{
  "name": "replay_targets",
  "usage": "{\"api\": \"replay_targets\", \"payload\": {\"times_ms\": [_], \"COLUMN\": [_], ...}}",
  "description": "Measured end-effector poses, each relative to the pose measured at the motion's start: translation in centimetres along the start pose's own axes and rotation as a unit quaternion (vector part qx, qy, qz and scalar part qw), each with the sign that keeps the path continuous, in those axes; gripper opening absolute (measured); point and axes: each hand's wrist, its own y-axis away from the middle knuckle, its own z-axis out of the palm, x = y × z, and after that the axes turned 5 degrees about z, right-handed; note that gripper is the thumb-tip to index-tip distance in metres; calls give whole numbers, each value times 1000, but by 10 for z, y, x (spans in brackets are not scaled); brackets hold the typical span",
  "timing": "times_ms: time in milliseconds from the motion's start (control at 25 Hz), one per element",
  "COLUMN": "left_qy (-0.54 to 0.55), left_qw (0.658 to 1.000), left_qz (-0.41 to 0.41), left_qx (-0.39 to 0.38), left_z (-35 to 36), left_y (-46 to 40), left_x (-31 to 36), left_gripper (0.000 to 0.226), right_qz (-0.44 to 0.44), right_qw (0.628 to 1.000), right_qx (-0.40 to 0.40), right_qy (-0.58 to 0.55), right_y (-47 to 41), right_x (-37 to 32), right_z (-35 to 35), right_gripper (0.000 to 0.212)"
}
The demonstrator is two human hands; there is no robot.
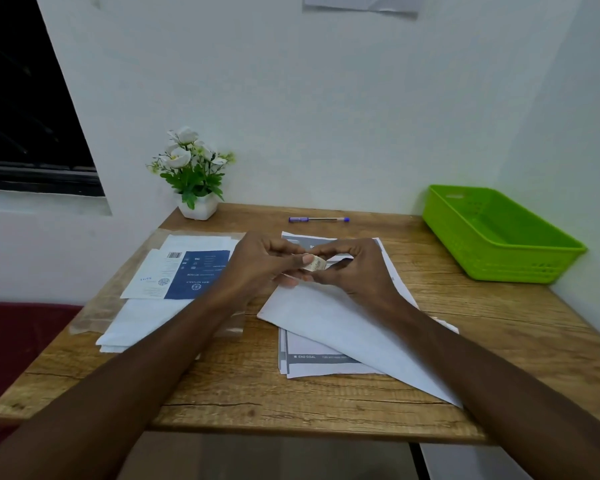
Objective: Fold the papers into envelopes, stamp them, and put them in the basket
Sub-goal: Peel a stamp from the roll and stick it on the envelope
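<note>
Both hands pinch a small stamp over the folded paper.
Left hand [257, 261] and right hand [357, 268] grip the stamp [315, 264]; folded paper [343, 327] on the table [243, 386] runs long from upper left to lower right.

Folded white paper [343, 327] lies atop printed sheets [323, 363] — green basket [499, 233] far right.

Bare bench [465, 327] lies open between the folded sheet [343, 327] and the green basket [499, 237], whose inside looks empty, though its near wall hides part. The pen [318, 220] and flower pot [197, 206] crowd the far edge; papers [160, 299] cover the left.
</note>
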Motion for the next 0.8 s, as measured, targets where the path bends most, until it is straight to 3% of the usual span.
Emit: {"api": "replay_targets", "payload": {"times_ms": [200,440,800], "left_qy": [-12,81,111], "left_qw": [1000,995,993], "left_qz": [-6,-38,-37], "left_qx": [27,-42,-25], "left_z": [0,1,-3], "left_y": [-2,-2,-6], "left_x": [-1,-2,-6], "left_gripper": [21,30,24], "right_qz": [6,-33,-66], "right_qw": [1000,996,991], "right_qx": [5,-3,-14], "right_qy": [-27,-82,-116], "right_y": [2,3,-5], "right_x": [-4,-5,9], "right_z": [-3,-2,-3], "right_gripper": [33,30,35]}}
